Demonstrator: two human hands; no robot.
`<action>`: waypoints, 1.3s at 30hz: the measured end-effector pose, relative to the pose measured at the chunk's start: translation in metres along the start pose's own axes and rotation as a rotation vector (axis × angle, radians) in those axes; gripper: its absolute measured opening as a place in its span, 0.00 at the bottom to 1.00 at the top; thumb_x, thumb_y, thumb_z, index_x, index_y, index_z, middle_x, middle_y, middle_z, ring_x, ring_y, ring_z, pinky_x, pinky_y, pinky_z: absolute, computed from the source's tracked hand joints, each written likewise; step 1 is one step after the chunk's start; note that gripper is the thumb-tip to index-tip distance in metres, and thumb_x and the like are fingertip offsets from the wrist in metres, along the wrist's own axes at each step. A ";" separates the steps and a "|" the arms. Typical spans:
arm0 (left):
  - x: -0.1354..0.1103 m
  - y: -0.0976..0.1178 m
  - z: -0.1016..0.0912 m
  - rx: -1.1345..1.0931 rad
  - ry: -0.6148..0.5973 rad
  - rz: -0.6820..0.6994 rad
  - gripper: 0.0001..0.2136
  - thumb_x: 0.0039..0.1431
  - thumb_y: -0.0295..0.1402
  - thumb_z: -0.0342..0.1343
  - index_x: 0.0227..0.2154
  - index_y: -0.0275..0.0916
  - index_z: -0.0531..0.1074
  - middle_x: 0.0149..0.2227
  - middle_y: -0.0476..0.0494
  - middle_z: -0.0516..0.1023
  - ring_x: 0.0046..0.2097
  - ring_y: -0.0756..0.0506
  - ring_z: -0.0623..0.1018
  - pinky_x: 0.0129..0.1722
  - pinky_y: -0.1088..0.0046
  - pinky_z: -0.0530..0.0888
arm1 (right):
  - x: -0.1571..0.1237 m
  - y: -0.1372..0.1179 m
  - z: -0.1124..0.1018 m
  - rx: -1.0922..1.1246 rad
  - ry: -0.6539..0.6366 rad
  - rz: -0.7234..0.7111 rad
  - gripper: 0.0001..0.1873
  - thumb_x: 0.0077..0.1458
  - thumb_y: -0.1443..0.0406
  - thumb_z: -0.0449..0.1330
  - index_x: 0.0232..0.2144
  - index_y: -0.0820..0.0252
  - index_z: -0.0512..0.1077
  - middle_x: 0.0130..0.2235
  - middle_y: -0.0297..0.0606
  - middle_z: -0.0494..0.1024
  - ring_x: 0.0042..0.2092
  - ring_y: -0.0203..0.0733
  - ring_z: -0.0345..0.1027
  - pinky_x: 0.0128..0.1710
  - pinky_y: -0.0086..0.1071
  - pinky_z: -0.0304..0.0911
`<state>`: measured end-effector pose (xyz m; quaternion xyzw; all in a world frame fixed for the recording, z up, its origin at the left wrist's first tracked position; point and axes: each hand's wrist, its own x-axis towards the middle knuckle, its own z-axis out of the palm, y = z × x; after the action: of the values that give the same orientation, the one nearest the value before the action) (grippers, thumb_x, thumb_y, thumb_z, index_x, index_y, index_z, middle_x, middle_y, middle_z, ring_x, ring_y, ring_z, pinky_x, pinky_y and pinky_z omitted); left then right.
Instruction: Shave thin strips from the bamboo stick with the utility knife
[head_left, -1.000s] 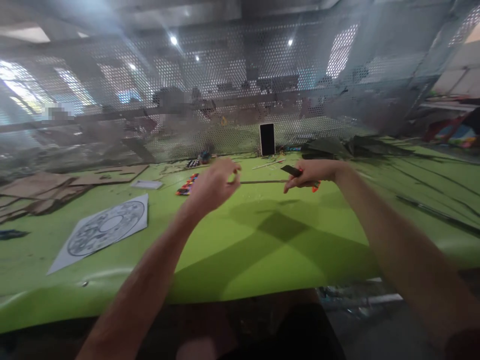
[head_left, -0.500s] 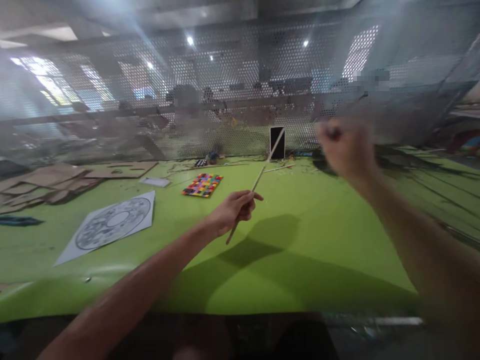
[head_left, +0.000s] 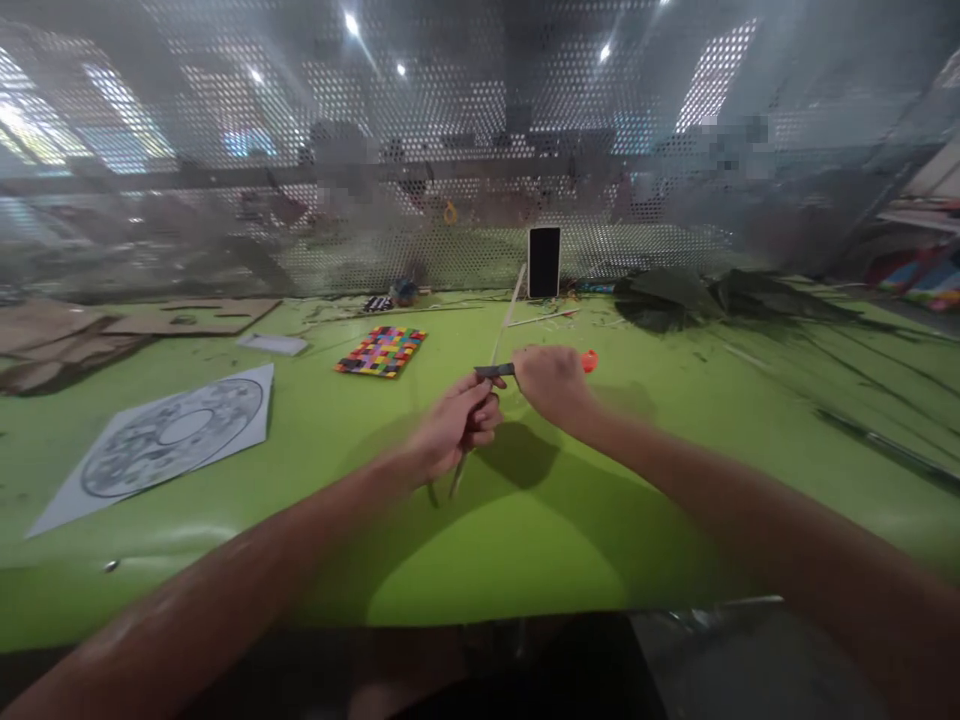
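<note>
My left hand (head_left: 454, 430) is closed around a thin pale stick (head_left: 504, 320) that slants up and away over the green table (head_left: 525, 520). My right hand (head_left: 551, 380) sits just to its right, closed on a knife with an orange handle end (head_left: 589, 361). The knife's dark blade (head_left: 495, 371) points left and meets the stick right above my left fingers. Both hands hover over the middle of the table, nearly touching.
A colourful woven mat (head_left: 382, 351) lies behind my left hand. A printed sheet with a round pattern (head_left: 161, 440) lies at the left, cardboard pieces (head_left: 112, 325) beyond it. A black phone (head_left: 544, 261) leans on the perforated screen. Dark leaves (head_left: 697, 295) pile at the back right.
My right hand came down from its raised position at the right and brought the knife blade to the stick. My left hand kept hold of the stick and shifted slightly.
</note>
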<state>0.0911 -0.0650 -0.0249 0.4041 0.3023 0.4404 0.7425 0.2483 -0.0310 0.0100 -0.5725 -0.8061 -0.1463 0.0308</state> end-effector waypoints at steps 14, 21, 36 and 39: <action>-0.005 0.005 0.002 0.124 0.020 -0.020 0.06 0.70 0.30 0.45 0.38 0.37 0.66 0.21 0.58 0.52 0.19 0.57 0.54 0.16 0.86 0.52 | 0.006 0.012 0.006 0.019 0.025 0.022 0.18 0.62 0.73 0.47 0.38 0.66 0.77 0.36 0.50 0.81 0.37 0.47 0.73 0.31 0.34 0.56; -0.007 0.007 0.002 0.115 0.025 -0.025 0.04 0.69 0.30 0.47 0.37 0.37 0.65 0.21 0.58 0.52 0.19 0.57 0.53 0.16 0.86 0.51 | 0.011 0.008 0.007 0.027 0.033 0.030 0.16 0.61 0.74 0.48 0.37 0.66 0.77 0.36 0.50 0.80 0.36 0.47 0.72 0.31 0.33 0.55; -0.006 0.006 -0.001 0.158 0.055 -0.044 0.05 0.69 0.31 0.47 0.37 0.37 0.65 0.21 0.58 0.54 0.19 0.57 0.55 0.15 0.86 0.52 | 0.014 0.010 0.013 0.010 0.008 0.021 0.18 0.62 0.75 0.47 0.37 0.66 0.78 0.36 0.51 0.81 0.38 0.49 0.74 0.32 0.35 0.59; -0.006 0.005 -0.004 0.162 0.051 -0.045 0.05 0.69 0.32 0.47 0.38 0.37 0.66 0.22 0.58 0.54 0.19 0.57 0.55 0.15 0.86 0.53 | 0.014 0.010 0.014 -0.003 0.020 0.022 0.18 0.62 0.75 0.47 0.38 0.66 0.78 0.36 0.51 0.81 0.38 0.49 0.74 0.32 0.34 0.59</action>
<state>0.0837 -0.0675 -0.0220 0.4446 0.3646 0.4076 0.7094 0.2548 -0.0116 0.0013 -0.5798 -0.7993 -0.1528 0.0395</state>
